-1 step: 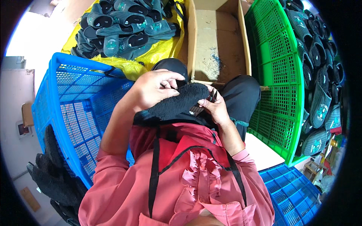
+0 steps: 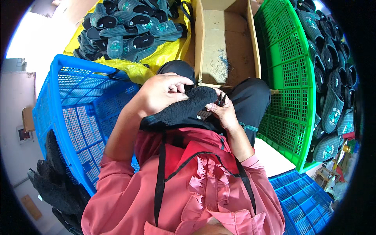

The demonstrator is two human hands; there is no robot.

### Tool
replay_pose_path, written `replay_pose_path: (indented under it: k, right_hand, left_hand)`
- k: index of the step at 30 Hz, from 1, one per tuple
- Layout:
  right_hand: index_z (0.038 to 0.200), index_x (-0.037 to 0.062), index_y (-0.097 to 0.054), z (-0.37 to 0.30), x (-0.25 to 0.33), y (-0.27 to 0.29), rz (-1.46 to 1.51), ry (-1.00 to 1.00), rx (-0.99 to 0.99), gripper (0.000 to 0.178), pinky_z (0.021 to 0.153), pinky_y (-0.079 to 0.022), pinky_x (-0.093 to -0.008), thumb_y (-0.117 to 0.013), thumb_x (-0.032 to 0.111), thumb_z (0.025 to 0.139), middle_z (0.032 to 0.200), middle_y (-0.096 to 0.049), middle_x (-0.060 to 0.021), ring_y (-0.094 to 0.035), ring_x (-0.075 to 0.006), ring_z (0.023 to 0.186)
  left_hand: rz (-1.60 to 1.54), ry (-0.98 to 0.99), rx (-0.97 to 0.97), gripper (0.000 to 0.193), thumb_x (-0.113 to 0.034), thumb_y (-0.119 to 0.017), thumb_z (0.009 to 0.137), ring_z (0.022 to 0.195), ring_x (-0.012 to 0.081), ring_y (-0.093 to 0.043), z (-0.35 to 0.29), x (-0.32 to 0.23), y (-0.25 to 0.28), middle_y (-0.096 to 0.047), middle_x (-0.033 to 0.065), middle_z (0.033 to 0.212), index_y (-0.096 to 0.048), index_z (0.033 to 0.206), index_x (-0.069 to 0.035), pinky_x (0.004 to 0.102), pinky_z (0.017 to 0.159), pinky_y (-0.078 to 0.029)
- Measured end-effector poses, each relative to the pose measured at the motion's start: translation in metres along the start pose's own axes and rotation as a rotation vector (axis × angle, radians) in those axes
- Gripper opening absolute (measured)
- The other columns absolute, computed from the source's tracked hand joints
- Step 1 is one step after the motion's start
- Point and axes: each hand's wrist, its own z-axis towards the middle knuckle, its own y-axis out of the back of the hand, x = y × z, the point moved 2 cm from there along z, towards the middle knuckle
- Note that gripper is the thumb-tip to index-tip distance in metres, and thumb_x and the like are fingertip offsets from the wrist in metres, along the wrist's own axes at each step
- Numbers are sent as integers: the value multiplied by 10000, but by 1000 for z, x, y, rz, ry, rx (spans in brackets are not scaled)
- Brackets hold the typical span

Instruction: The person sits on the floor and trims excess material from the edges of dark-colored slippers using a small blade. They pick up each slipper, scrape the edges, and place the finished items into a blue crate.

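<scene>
Over my lap lies a slipper [image 2: 184, 105] with a fluffy black sole facing up and a grey-green edge at its lower left end. My left hand [image 2: 162, 92] is curled along its far side, the thumb against the fluffy edge and a gap between thumb and forefinger. My right hand [image 2: 223, 111] grips the slipper's right end, thumb on top. A small dark thing sticks out between the right fingers, and a striped greyish patch shows under the slipper; I cannot make out either one. The slipper's underside is hidden.
A blue crate [image 2: 84, 125] stands at my left, with black fluffy slippers [image 2: 58, 180] beside it. Ahead are a slipper pile on yellow sheeting [image 2: 164, 51] and a cardboard box [image 2: 231, 43] with scraps. A green crate [image 2: 286, 78] stands right, before more slippers [image 2: 333, 102]; another blue crate [image 2: 301, 199] sits lower right.
</scene>
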Motion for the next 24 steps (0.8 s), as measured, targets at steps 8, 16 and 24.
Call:
replay_pose_path:
  k: [8,16,24]
  right_hand:
    - [1355,34,-509,-1,-2,2,13,21,-11,517,785,-549,-266,-695,-15,875,1054,-655,-19,-627,-90,863]
    - [1363,36,-508,0,-2,-1,40,7,-35,525,776,-547,-261,-684,-36,873,1026,-646,-10,-612,-81,830]
    - [1365,69,-540,-13,30,11,-131,-46,-123,387,514,-356,-191,-550,65,979,913,-601,11,-418,-38,591]
  left_hand:
    - [254,-171,-158,68,-54,-718,826,654,118,-529,9,-8,-25,-557,33,755,-688,876,-20,265,597,-437]
    - [68,-6,-261,45,-63,-633,908,678,102,-564,9,10,-27,-593,41,732,-641,888,-23,263,626,-466]
    - [163,-51,-285,42,-49,-580,928,671,199,-607,14,11,-40,-604,90,735,-571,891,-31,320,635,-486]
